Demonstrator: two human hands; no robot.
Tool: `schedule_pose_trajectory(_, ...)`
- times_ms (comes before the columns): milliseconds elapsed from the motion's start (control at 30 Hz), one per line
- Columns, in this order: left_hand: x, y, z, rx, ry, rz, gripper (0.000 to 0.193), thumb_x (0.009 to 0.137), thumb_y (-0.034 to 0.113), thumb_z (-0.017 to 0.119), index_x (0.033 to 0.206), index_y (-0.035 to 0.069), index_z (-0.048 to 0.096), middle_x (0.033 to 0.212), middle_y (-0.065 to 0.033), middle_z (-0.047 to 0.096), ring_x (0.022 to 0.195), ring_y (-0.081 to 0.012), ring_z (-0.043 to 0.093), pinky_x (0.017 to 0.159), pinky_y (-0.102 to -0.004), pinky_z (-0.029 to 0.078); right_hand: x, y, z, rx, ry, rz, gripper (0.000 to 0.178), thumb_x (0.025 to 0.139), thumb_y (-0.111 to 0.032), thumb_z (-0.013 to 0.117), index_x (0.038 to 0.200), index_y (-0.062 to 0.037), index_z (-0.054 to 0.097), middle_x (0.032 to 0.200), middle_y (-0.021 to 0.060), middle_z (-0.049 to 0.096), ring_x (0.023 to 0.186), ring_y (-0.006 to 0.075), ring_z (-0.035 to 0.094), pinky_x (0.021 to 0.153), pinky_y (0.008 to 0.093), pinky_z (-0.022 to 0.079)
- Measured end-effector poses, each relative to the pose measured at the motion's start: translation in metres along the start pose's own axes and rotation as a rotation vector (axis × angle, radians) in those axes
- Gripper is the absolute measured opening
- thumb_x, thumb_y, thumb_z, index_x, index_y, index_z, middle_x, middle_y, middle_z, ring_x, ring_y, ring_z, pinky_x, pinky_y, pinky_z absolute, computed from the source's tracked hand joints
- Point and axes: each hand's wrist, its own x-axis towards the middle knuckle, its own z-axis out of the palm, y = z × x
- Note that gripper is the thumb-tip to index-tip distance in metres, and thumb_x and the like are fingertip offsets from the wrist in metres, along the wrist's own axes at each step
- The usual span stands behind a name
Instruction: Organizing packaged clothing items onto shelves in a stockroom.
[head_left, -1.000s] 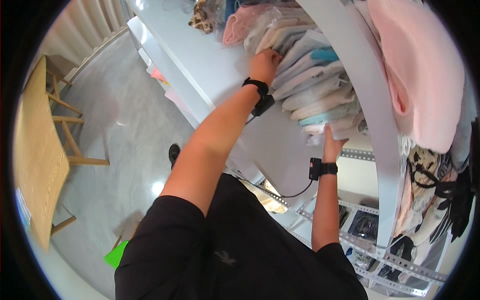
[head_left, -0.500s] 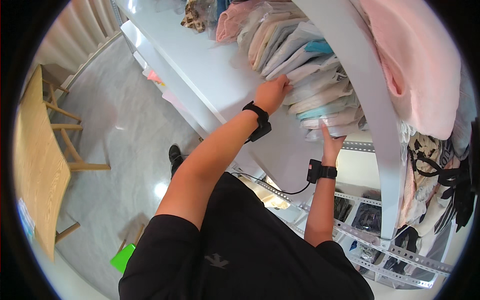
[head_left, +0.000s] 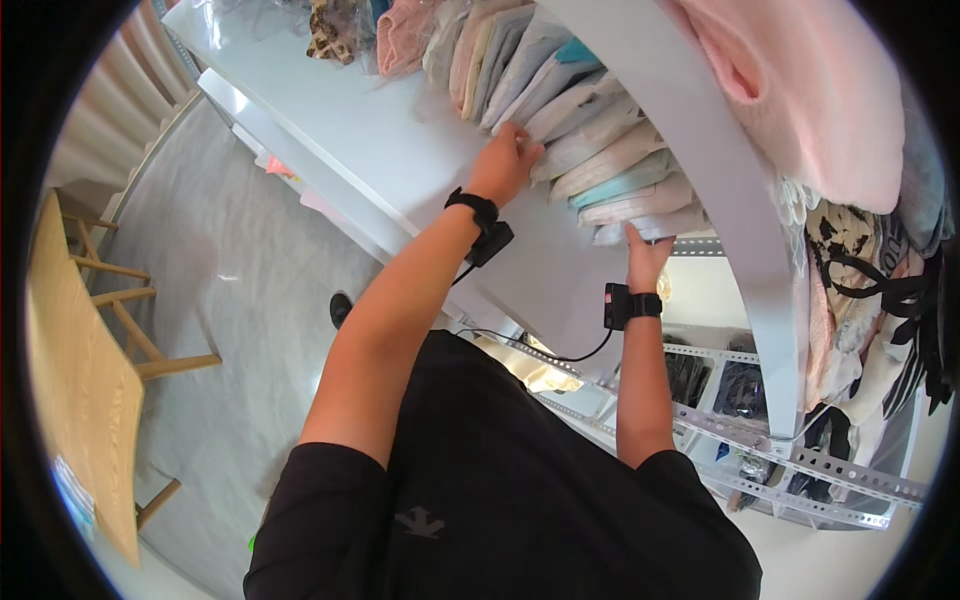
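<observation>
A row of folded garments in clear bags (head_left: 610,165) leans on the white shelf, in white, cream, grey and pale blue. My left hand (head_left: 505,165) is at the front edges of the bags near the row's middle, its bent fingers pinching a bag edge; the exact grip is partly hidden. At the row's near end, my right hand (head_left: 648,260) grips the last bagged garment, thumb in front and the other fingers mostly behind it. Each wrist wears a black strap with a small box.
The white shelf board (head_left: 370,150) runs to the far left, with more bagged clothes (head_left: 405,35) on it. A white upright panel (head_left: 745,220) borders the row; pink clothing (head_left: 810,90) hangs beyond. Below right are perforated metal rails (head_left: 800,460). A wooden table (head_left: 85,370) stands left.
The view has shifted, so shelf and clothes sit further up and left. My left hand's fingers have loosened slightly at the bag edges. My right hand stays at the row's near end.
</observation>
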Motion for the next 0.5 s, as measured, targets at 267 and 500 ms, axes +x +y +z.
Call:
schedule_pose_trajectory(267, -0.031, -0.033, -0.024, -0.210, -0.103, -0.045, 0.045, 0.086, 0.026, 0.065, 0.117, 0.001, 0.045, 0.089, -0.0144, 0.063, 0.073, -0.0251, 0.063, 0.067, -0.0360, 0.049, -0.004, 0.019, 0.012, -0.091, 0.026, -0.037, 0.077, 0.070, 0.002, 0.072, 0.134, 0.0038, 0.029, 0.132, 0.0181, 0.042, 0.120, 0.0280, 0.044, 0.102, 0.0367, 0.035)
schedule_pose_trajectory(500, -0.052, -0.022, -0.048, -0.158, -0.184, -0.014, 0.032, 0.088, 0.020, 0.061, 0.111, 0.001, 0.049, 0.087, -0.0137, 0.063, 0.072, -0.0250, 0.063, 0.066, -0.0350, 0.050, -0.033, 0.051, 0.011, 0.011, 0.043, 0.031, 0.085, 0.068, 0.002, 0.073, 0.137, -0.0015, 0.023, 0.136, 0.0166, 0.033, 0.128, 0.0288, 0.035, 0.107, 0.0385, 0.030)
